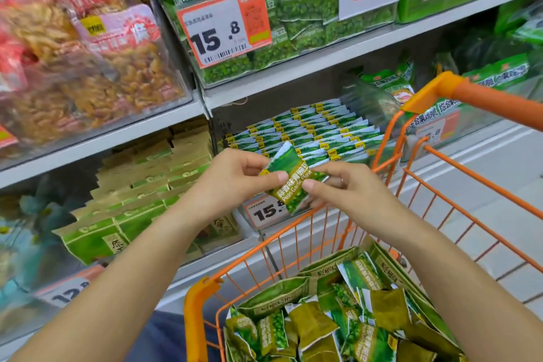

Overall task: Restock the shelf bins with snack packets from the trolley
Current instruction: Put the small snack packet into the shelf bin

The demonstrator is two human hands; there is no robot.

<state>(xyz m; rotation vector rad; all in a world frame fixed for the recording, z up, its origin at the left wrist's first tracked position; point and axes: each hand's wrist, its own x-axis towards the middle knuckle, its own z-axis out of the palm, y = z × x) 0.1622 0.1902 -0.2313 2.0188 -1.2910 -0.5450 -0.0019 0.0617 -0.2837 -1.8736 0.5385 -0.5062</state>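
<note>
restocking partway
both hands (232, 176) (349, 185) pinch one packet (291, 182); bin (308, 132) nearly full, trolley (293, 244) holds many more.

Bin (308, 132) below the shelf edge (293, 73): packed with upright packets in rows, little slack between them; open gap above the rows under the shelf. Trolley rim (293, 226) stands between body and bin front. Price tag (264, 211) hangs at the bin front. Trolley basket open from above, packets (338, 329) heaped loose.
</note>
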